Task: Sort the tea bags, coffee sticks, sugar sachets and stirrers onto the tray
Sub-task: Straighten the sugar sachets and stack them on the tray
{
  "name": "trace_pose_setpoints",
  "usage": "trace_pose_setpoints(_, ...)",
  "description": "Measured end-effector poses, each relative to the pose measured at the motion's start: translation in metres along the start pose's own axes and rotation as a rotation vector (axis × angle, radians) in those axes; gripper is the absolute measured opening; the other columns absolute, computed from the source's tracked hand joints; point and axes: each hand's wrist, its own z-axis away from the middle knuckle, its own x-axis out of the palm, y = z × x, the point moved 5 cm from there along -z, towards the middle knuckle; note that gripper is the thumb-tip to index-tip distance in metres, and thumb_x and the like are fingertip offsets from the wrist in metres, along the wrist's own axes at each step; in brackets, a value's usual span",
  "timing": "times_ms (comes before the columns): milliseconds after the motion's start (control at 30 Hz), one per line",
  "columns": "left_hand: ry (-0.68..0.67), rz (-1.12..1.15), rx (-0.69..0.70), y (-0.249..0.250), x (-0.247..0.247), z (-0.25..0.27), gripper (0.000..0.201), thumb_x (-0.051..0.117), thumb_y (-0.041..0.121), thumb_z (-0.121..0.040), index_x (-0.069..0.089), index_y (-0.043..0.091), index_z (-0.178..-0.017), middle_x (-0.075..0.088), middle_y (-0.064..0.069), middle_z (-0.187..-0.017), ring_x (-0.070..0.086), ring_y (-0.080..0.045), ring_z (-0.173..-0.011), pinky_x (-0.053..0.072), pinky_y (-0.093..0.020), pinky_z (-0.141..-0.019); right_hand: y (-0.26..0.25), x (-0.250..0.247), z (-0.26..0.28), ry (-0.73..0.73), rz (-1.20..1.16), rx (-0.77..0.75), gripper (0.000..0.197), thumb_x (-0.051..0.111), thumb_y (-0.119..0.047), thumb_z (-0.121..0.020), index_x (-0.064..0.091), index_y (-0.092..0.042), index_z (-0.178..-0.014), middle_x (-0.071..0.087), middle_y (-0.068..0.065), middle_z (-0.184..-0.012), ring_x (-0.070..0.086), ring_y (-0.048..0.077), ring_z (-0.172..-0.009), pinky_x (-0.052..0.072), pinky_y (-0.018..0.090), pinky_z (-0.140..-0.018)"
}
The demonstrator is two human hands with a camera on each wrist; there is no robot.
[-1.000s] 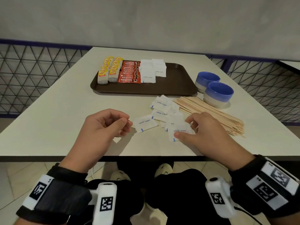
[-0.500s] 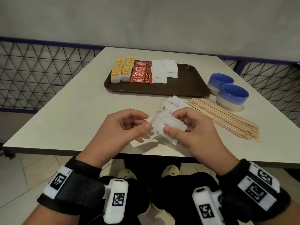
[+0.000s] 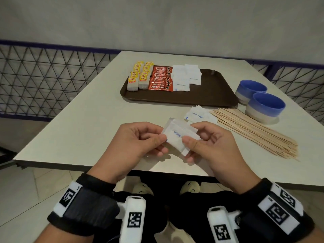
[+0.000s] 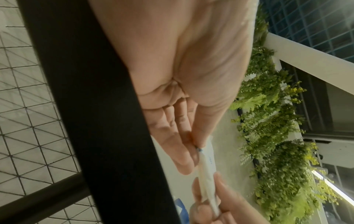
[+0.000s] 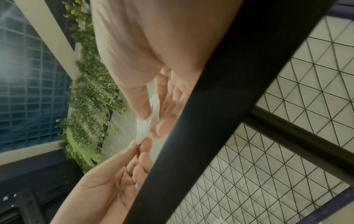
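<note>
Both hands hold a small stack of white sugar sachets [image 3: 178,135] just above the table's near edge. My left hand [image 3: 140,142] pinches the stack's left end, my right hand [image 3: 205,142] its right end. The wrist views show the sachets [image 4: 207,174] [image 5: 147,122] edge-on between thumbs and fingers. More sugar sachets [image 3: 198,114] lie loose on the table beside a spread of wooden stirrers [image 3: 254,132]. The brown tray [image 3: 210,95] at the back holds yellow tea bags [image 3: 140,76], red coffee sticks [image 3: 160,79] and rows of sugar sachets [image 3: 185,78].
Two blue and white bowls [image 3: 259,100] stand right of the tray, just behind the stirrers. The tray's right half is bare. A wire mesh fence [image 3: 43,79] runs along the table's left and right sides. The table's front edge [image 3: 105,165] lies under my wrists.
My right hand gathered sachets off the table and lifted them; my left hand came over and took the stack's other end. Both hands now hold it together, higher than before.
</note>
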Motion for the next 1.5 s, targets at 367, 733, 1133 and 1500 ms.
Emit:
trace_pose_setpoints(367,-0.064,-0.166,0.019,0.002,0.006,0.003,0.013,0.074,0.016,-0.087,0.079,0.009,-0.097,0.078,-0.015,-0.083,0.071,-0.017,-0.069,0.055,-0.028,-0.067,0.002,-0.001,0.000,0.024,-0.003,-0.007,0.005,0.080,-0.018,-0.083,0.076,-0.015,-0.085,0.068,0.008,-0.066,0.059,0.022,-0.047,0.048,0.031,-0.050)
trace_pose_setpoints(733,-0.036,-0.141,0.015,0.003,0.008,0.003,0.015,0.076,0.013,-0.083,0.078,0.005,-0.095,0.077,-0.019,-0.082,0.067,-0.014,-0.063,0.052,-0.021,-0.061,0.006,-0.005,-0.001,0.033,-0.047,-0.006,0.012,0.076,-0.018,-0.085,0.077,-0.009,-0.093,0.067,0.012,-0.063,0.056,0.022,-0.045,0.046,0.034,-0.054)
trace_pose_setpoints(1133,-0.025,-0.176,0.018,0.005,0.009,0.006,0.013,0.078,0.015,-0.080,0.079,0.009,-0.091,0.078,-0.014,-0.078,0.067,-0.013,-0.062,0.053,-0.020,-0.062,-0.006,-0.001,-0.008,-0.238,0.165,0.131,0.006,0.076,-0.016,-0.091,0.075,-0.015,-0.097,0.070,0.009,-0.073,0.062,0.026,-0.059,0.050,0.032,-0.055)
trace_pose_setpoints(1500,0.022,-0.030,0.017,0.005,0.006,0.000,0.013,0.076,0.011,-0.073,0.078,0.005,-0.084,0.078,-0.018,-0.082,0.074,-0.026,-0.071,0.056,-0.021,-0.060,-0.108,-0.073,-0.162,-0.128,0.879,0.132,0.011,0.071,-0.016,-0.096,0.072,-0.009,-0.104,0.077,0.011,-0.085,0.069,0.012,-0.065,0.058,0.022,-0.058)
